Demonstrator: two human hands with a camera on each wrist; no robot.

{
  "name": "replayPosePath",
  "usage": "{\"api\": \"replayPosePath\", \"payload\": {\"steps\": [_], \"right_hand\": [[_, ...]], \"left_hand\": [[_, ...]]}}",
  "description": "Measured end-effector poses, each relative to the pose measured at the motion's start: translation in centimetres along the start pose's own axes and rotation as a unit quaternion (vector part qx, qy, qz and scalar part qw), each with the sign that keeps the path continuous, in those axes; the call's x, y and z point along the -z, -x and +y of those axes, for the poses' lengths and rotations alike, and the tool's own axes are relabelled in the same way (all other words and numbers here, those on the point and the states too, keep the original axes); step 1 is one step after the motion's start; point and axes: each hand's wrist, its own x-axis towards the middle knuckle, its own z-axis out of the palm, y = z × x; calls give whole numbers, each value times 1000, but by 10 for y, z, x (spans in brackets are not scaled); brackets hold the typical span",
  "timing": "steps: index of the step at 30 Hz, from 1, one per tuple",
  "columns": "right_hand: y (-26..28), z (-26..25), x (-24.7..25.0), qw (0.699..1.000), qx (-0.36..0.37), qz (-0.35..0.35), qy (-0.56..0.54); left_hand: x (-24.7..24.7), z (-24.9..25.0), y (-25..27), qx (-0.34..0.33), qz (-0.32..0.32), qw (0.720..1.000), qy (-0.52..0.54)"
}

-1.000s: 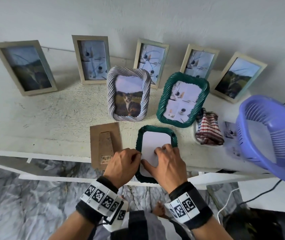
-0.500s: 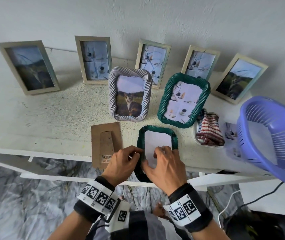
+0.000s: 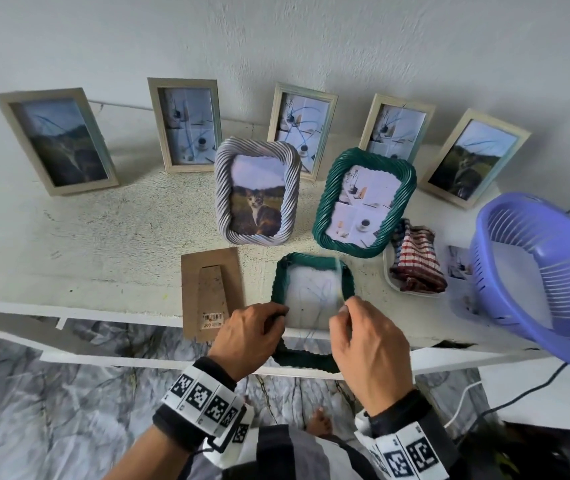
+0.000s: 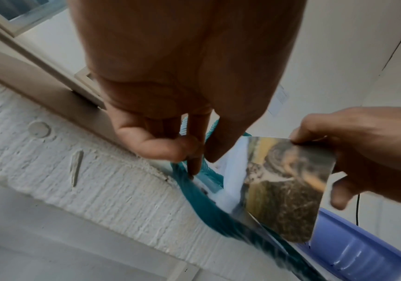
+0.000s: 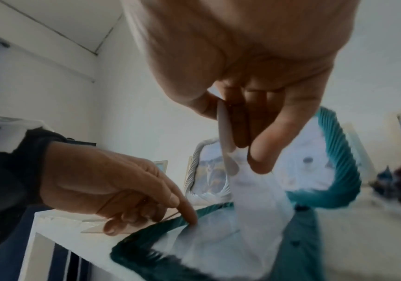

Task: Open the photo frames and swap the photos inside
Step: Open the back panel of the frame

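desk (image 3: 103,237) | green frame (image 3: 278,278) face down at 6 o'clock edge | left grip (image 3: 248,336) pins its rim, fingers curled | right grip (image 3: 368,344) pinches photo (image 4: 288,188), now lifted clear where it lay flat before | frame emptied, ready for other photo

You face a pale plastered wall (image 3: 311,39) above a rough white-painted shelf (image 3: 103,237), with grey marbled floor (image 3: 51,410) below, all in soft daylight.
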Motion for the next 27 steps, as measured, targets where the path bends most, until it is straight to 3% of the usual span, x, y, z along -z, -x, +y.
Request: {"api": "replayPosePath", "payload": {"steps": [6, 11, 13, 16, 18, 20, 22, 25, 26, 27], "right_hand": [[-1, 26, 23, 996, -50, 68, -31], [-4, 47, 16, 968, -109, 26, -226], [-4, 47, 14, 943, -143, -2, -299], [-4, 46, 19, 876, -221, -21, -429], [-4, 49, 27, 825, -264, -17, -499], [-1, 57, 31, 801, -281, -9, -529], [0, 64, 35, 796, -288, -3, -533], [0, 80, 44, 807, -287, 2, -516], [0, 87, 46, 844, -261, 17, -467], [-1, 98, 48, 900, -213, 43, -378]], "left_hand": [[0, -2, -1, -3, -8, 1000, 6], [3, -1, -3, -16, 6, 999, 48], [6, 5, -3, -20, 16, 996, 82], [10, 23, -6, -19, -4, 985, 174], [10, 40, -12, -3, -43, 960, 278], [7, 59, -19, 19, -74, 924, 375], [2, 73, -25, 25, -77, 903, 423], [-14, 90, -36, 16, -61, 900, 431], [-19, 95, -39, 13, -55, 902, 428], [-24, 99, -42, 11, -48, 905, 424]]}}
